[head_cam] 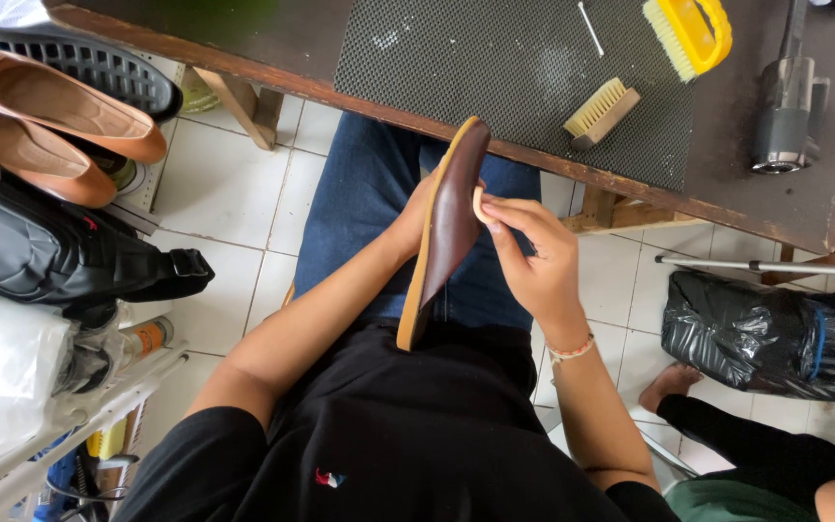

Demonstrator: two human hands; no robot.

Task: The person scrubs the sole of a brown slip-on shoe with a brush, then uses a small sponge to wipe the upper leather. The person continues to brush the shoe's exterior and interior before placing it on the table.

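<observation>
A dark brown flat shoe [448,227] with a tan sole edge stands on end over my lap, toe pointing up toward the table. My left hand [414,220] grips it from behind, mostly hidden by the shoe. My right hand [532,253] pinches a small pale eraser-like block [479,204] and presses it against the shoe's right side near the toe.
On the wooden table [785,208] lie a dark mesh mat [495,68], a wooden brush [600,112], a yellow brush [688,32], a thin white stick [590,27] and a grey tool [787,121]. Tan shoes [60,106] and a black bag [50,246] sit left. A black plastic bag [761,333] and another person's foot [664,387] are right.
</observation>
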